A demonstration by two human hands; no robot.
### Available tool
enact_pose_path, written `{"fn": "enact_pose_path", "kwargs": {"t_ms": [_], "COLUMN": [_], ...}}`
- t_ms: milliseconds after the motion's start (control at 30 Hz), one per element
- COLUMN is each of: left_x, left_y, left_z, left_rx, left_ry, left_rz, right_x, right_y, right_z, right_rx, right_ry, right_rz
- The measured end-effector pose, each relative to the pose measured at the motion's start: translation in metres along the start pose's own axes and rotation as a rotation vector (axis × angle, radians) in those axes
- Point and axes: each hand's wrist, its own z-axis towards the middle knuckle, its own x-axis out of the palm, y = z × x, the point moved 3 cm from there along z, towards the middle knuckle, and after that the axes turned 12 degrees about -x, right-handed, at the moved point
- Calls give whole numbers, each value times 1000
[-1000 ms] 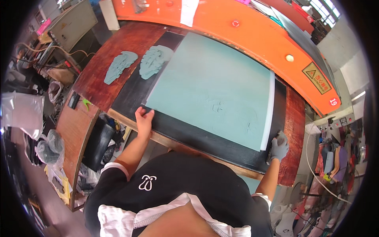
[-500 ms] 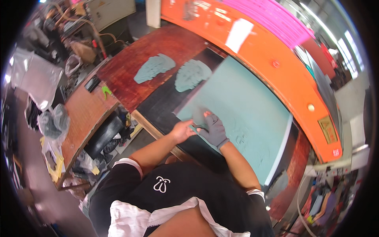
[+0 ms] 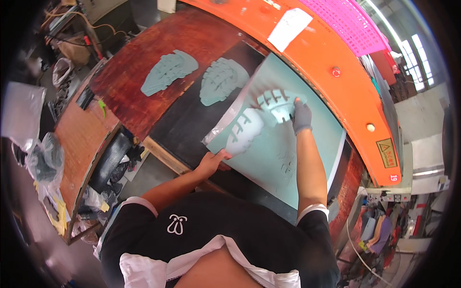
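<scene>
A wide teal sheet [image 3: 307, 144] lies over the black work board. In my right hand [image 3: 301, 116], which wears a grey glove, is a slotted teal cut piece [image 3: 277, 107], slightly blurred and held by its right side above the sheet. Beside it, a pale shape with matching slots [image 3: 246, 130] shows in the sheet. My bare left hand [image 3: 211, 163] pinches the sheet's near left edge, thumb on top, with its other fingers partly hidden. Farther left are two stacks of similar teal pieces, one stack [image 3: 169, 72] on the red-brown table and another stack [image 3: 222, 81] on the black board.
An orange machine beam [image 3: 331, 67] with a red button crosses behind the sheet, a pink basket [image 3: 348, 24] on top. A wooden side table [image 3: 81, 139] stands left, with plastic bags beside it. A wooden strip [image 3: 165, 156] edges the board.
My right hand has moved away and to the right, lifting the cut piece off the sheet. The pale slotted shape is now exposed. My left hand has parted from the right and grips the sheet's edge.
</scene>
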Motion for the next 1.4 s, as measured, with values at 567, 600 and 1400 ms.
{"fn": "enact_pose_path", "kwargs": {"t_ms": [567,600,1400], "left_x": [7,13,75], "left_y": [9,15,29], "left_z": [-4,-7,7], "left_rx": [-153,-263,-88], "left_ry": [58,123,202], "left_rz": [-208,-286,17], "right_x": [-48,-43,-32], "right_y": [98,87,-41], "right_z": [-25,-46,-125], "right_rx": [-899,-989,-100], "right_ry": [72,179,310], "right_rz": [-584,-582,-338]}}
